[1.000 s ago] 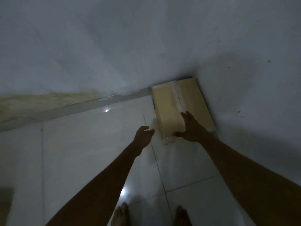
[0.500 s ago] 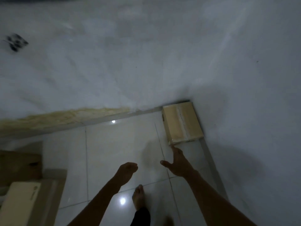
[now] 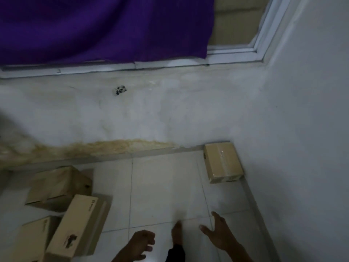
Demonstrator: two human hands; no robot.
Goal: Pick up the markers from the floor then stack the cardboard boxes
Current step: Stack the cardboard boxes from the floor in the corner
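While three cardboard boxes crowd the near left of the tiled floor [image 3: 160, 186], nothing is in either of the hands. Farthest of that cluster, a brown box [image 3: 56, 188] lies tilted near the stained base of the wall [image 3: 132, 118]. Just in front of it, a long pale box [image 3: 79, 224] with a small dark print leans across a third box [image 3: 30, 241] at the bottom left edge; the two look to be touching. No markers can be made out on the floor. Right of the boxes, at the bottom, the left hand [image 3: 140, 244] hangs with its fingers loosely curled, holding nothing. A bare foot [image 3: 177, 234] stands on the tiles between the hands. Beside it, the right hand [image 3: 217, 237] is spread wide, palm down, empty. Farther right, a taped cardboard box [image 3: 221, 161] sits in the far corner, against both walls and well apart from the others. Above, a purple curtain [image 3: 103, 27] hangs over a window frame [image 3: 260, 44].
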